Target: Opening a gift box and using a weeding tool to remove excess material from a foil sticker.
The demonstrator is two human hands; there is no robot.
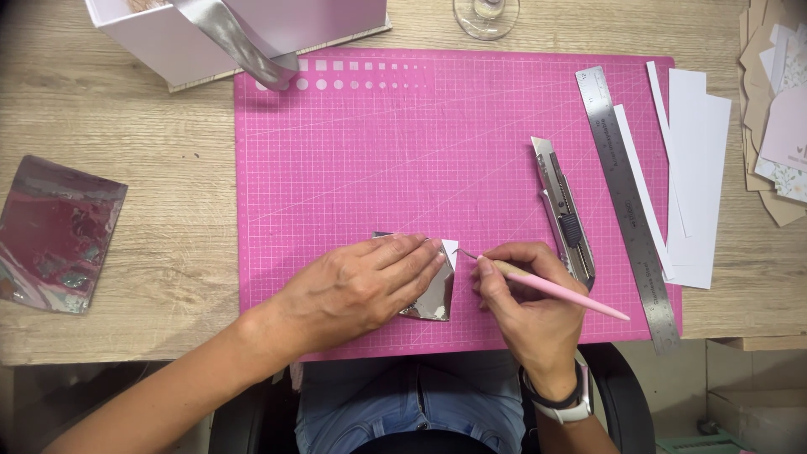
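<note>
The left hand (370,282) lay flat, fingers together, pinning a small silvery foil piece (433,298) to the pink cutting mat (378,143) near its front edge — the right hand (525,294) pinched a pink hooked tool (546,287), tip at the foil's white corner. It looked like the lifting or weeding step — steady pressure and a fine pull seemed called for

Upper pink mat (403,143) lies open; utility knife (565,210) blocks the right
</note>
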